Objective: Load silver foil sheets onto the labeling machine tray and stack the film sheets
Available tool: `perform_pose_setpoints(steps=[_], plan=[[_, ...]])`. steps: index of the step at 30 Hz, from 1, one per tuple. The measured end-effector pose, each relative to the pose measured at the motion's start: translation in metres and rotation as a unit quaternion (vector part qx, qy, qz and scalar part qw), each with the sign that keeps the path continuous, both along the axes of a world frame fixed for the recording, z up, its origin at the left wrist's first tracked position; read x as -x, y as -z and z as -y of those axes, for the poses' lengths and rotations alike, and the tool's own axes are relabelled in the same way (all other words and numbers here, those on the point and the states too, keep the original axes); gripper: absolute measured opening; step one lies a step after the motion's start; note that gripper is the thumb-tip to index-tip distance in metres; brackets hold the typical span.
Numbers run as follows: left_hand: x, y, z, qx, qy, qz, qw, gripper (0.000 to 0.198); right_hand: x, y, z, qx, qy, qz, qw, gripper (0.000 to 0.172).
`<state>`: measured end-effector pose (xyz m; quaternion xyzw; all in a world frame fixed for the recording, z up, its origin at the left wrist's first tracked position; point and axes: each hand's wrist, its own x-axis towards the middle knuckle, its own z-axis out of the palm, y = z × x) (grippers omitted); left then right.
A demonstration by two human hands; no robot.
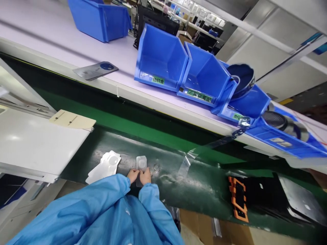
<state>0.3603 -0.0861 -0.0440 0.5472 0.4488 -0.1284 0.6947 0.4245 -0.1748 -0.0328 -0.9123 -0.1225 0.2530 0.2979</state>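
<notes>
A clear square film piece (pixel 141 166) is pinched at its lower edge by the left hand (pixel 133 176) and right hand (pixel 145 176), both closed on it, over a dark green mat (pixel 178 190) on the worktop. A small clear disc (pixel 156 168) is lying just beside at 1 o'clock, white film sheets (pixel 104 167) are placed at 10 o'clock, and how much is done or left cannot be told. Blue plastic bins (pixel 160 58) are lined up on a lilac raised shelf (pixel 76 41) at 1 o'clock, an orange frame (pixel 238 199) is seen at 3 o'clock, and factory racks (pixel 201 29) are visible beyond.
</notes>
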Motion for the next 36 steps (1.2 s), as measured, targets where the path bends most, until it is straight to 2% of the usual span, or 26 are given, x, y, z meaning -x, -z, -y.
perform_pose_setpoints(steps=[4, 6, 8, 11, 13, 15, 21, 25, 27, 30, 33, 36], plan=[[0.022, -0.011, -0.024, 0.039, -0.073, 0.039, 0.996, 0.033, 0.017, -0.005, 0.0, -0.116, -0.034, -0.068, 0.99, 0.048], [0.04, -0.025, -0.039, 0.074, -0.105, 0.086, 0.988, 0.032, 0.029, -0.004, -0.008, -0.259, 0.001, -0.198, 0.945, 0.056], [0.061, -0.042, -0.054, 0.14, -0.124, 0.14, 0.972, 0.028, 0.04, -0.006, -0.021, -0.304, -0.016, -0.253, 0.919, 0.056], [0.096, -0.066, -0.073, 0.249, -0.163, 0.241, 0.924, 0.031, 0.052, -0.024, -0.049, -0.273, -0.134, -0.227, 0.925, 0.047], [0.121, -0.079, -0.082, 0.272, -0.2, 0.298, 0.893, 0.034, 0.056, -0.042, -0.069, -0.245, -0.203, -0.197, 0.927, 0.042], [0.144, -0.088, -0.09, 0.263, -0.231, 0.322, 0.88, 0.039, 0.059, -0.059, -0.088, -0.229, -0.242, -0.184, 0.925, 0.036], [0.2, -0.097, -0.116, 0.244, -0.291, 0.344, 0.859, 0.037, 0.088, -0.092, -0.143, -0.212, -0.333, -0.226, 0.89, 0.04], [0.234, -0.097, -0.143, 0.291, -0.31, 0.332, 0.842, 0.04, 0.113, -0.107, -0.174, -0.196, -0.389, -0.226, 0.871, 0.041], [0.254, -0.096, -0.159, 0.313, -0.329, 0.318, 0.832, 0.042, 0.122, -0.112, -0.192, -0.207, -0.379, -0.24, 0.87, 0.038], [0.289, -0.09, -0.184, 0.323, -0.377, 0.328, 0.804, 0.047, 0.137, -0.112, -0.234, -0.236, -0.301, -0.296, 0.875, 0.03], [0.324, -0.086, -0.206, 0.312, -0.432, 0.355, 0.768, 0.049, 0.16, -0.099, -0.292, -0.252, -0.232, -0.304, 0.889, 0.035], [0.351, -0.086, -0.222, 0.308, -0.47, 0.352, 0.749, 0.05, 0.188, -0.081, -0.353, -0.243, -0.17, -0.249, 0.922, 0.036]])
